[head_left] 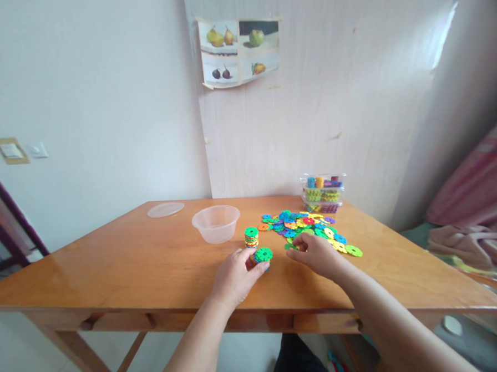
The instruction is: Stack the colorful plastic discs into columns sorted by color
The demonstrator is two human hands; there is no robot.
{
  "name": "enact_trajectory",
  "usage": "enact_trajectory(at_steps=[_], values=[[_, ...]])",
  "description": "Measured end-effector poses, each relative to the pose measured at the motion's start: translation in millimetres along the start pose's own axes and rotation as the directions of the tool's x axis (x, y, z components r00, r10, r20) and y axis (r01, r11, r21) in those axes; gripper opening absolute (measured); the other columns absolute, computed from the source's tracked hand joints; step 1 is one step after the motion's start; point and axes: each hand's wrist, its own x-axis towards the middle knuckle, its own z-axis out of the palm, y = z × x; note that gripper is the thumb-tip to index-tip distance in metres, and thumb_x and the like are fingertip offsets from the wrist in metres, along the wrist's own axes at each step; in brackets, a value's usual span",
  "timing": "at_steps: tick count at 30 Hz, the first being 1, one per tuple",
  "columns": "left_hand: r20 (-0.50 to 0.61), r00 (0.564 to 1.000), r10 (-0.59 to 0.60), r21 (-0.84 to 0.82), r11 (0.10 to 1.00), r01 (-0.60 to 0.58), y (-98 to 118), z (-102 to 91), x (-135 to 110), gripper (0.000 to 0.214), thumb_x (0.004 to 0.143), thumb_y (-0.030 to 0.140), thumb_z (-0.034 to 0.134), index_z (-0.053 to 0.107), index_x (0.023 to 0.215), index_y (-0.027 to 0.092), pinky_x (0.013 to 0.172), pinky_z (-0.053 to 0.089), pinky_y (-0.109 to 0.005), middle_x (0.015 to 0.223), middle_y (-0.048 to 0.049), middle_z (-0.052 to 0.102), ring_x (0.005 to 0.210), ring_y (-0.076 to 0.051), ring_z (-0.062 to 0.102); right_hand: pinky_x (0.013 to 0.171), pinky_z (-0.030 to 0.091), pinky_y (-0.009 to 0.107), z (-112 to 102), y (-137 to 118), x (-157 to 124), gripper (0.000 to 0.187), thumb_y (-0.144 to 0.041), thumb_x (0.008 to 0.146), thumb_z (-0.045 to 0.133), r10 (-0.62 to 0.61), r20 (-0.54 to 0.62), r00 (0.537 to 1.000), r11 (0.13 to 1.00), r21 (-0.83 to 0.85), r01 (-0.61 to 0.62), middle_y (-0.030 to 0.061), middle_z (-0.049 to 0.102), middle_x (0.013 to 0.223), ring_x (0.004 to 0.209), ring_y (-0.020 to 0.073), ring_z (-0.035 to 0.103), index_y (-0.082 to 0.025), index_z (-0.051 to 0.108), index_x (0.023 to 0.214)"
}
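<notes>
My left hand [235, 276] has its thumb and fingers around a short stack of notched plastic discs [264, 255], green on top with blue below. Just behind it, a second, multicoloured disc stack [252, 237] stands upright on the table, also topped with green. At the near edge of a spread-out pile of notched discs [289, 226], my right hand [314, 252] bends down with thumb and fingertips close together. Green discs show beside these fingertips, but whether one is pinched between them is hidden.
A translucent plastic bowl [216, 225] stands left of the stacks on the wooden table [153, 268]. Its flat round lid [166, 210] lies at the back left. Clear boxes of small coloured pieces [323, 194] are stacked at the back right, against the wall.
</notes>
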Motion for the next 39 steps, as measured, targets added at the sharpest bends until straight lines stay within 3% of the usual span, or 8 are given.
enact_trajectory(at_steps=[7, 10, 14, 22, 27, 30, 34, 39], values=[[0.004, 1.0, -0.005, -0.017, 1.0, 0.005, 2, -1.1, 1, 0.042, 0.082, 0.055, 0.061, 0.07, 0.109, 0.024, 0.071, 0.043, -0.028, 0.089, -0.0053, 0.067, 0.081, -0.019, 0.061, 0.057, 0.038, 0.025, 14, -52, 0, 0.034, -0.042, 0.074, 0.069, -0.153, 0.043, 0.987, 0.973, 0.179, 0.143, 0.0007, 0.064, 0.076, 0.067, 0.0151, 0.057, -0.018, 0.065, 0.097], [-0.001, 1.0, -0.004, -0.024, 1.0, 0.004, 2, -0.6, 1, 0.04, 0.082, 0.054, 0.061, 0.071, 0.107, 0.024, 0.069, 0.043, -0.028, 0.086, -0.0048, 0.067, 0.078, -0.019, 0.06, 0.057, 0.039, 0.026, 19, -55, 1, 0.036, -0.043, 0.076, 0.067, -0.107, 0.037, 0.994, 0.976, 0.192, 0.098, 0.0021, 0.065, 0.076, 0.068, 0.0159, 0.058, -0.016, 0.064, 0.101], [-0.017, 1.0, 0.008, -0.029, 1.0, -0.008, 2, -0.4, 1, 0.039, 0.081, 0.053, 0.063, 0.07, 0.109, 0.025, 0.07, 0.042, -0.028, 0.088, -0.0046, 0.067, 0.079, -0.019, 0.06, 0.056, 0.038, 0.025, 24, -51, 0, 0.019, -0.034, 0.082, 0.059, -0.05, 0.027, 0.998, 0.973, 0.225, 0.043, 0.0027, 0.065, 0.072, 0.065, 0.0155, 0.058, -0.017, 0.064, 0.09], [0.001, 1.0, 0.008, -0.021, 1.0, -0.008, 3, -1.7, -1, 0.036, 0.083, 0.052, 0.062, 0.071, 0.105, 0.025, 0.068, 0.041, -0.027, 0.085, -0.0038, 0.066, 0.076, -0.017, 0.059, 0.054, 0.037, 0.024, 27, -64, -5, 0.013, -0.026, 0.08, 0.053, -0.125, 0.018, 0.992, 0.95, 0.29, 0.114, 0.0002, 0.064, 0.066, 0.061, 0.0142, 0.057, -0.019, 0.064, 0.08], [-0.016, 1.0, 0.013, 0.012, 1.0, -0.013, 1, -0.2, 1, 0.035, 0.082, 0.053, 0.063, 0.071, 0.101, 0.024, 0.071, 0.042, -0.028, 0.086, -0.0035, 0.066, 0.078, -0.017, 0.06, 0.056, 0.039, 0.024, 6, -34, 3, 0.017, -0.03, 0.082, 0.053, -0.057, -0.057, 0.997, 0.962, 0.264, 0.07, 0.0003, 0.066, 0.072, 0.063, 0.0147, 0.059, -0.02, 0.065, 0.087], [-0.023, 1.0, 0.0, 0.034, 0.999, 0.001, 1, 0.6, 1, 0.041, 0.081, 0.056, 0.062, 0.071, 0.105, 0.025, 0.073, 0.043, -0.029, 0.09, -0.0047, 0.067, 0.082, -0.019, 0.06, 0.055, 0.036, 0.025, -12, -1, 8, 0.016, -0.03, 0.081, 0.054, -0.001, -0.082, 0.997, 0.996, 0.083, 0.008, 0.0, 0.064, 0.068, 0.062, 0.0151, 0.057, -0.02, 0.066, 0.083], [-0.023, 1.0, -0.02, 0.014, 1.0, 0.02, 1, 0.5, 1, 0.046, 0.08, 0.057, 0.061, 0.07, 0.111, 0.025, 0.075, 0.045, -0.03, 0.095, -0.0061, 0.069, 0.086, -0.02, 0.062, 0.059, 0.036, 0.026, -24, 31, 7, 0.022, -0.035, 0.078, 0.06, 0.004, 0.021, 1.0, 0.991, -0.134, -0.001, 0.0019, 0.068, 0.075, 0.069, 0.017, 0.059, -0.021, 0.069, 0.093], [-0.015, 1.0, -0.025, -0.002, 1.0, 0.025, 2, 0.0, 0, 0.047, 0.079, 0.058, 0.061, 0.07, 0.111, 0.024, 0.075, 0.046, -0.03, 0.096, -0.0066, 0.07, 0.086, -0.02, 0.062, 0.063, 0.035, 0.028, -17, 33, 1, 0.036, -0.042, 0.076, 0.063, 0.006, 0.148, 0.989, 0.961, -0.275, 0.036, 0.0064, 0.072, 0.091, 0.081, 0.022, 0.063, -0.023, 0.071, 0.105]])
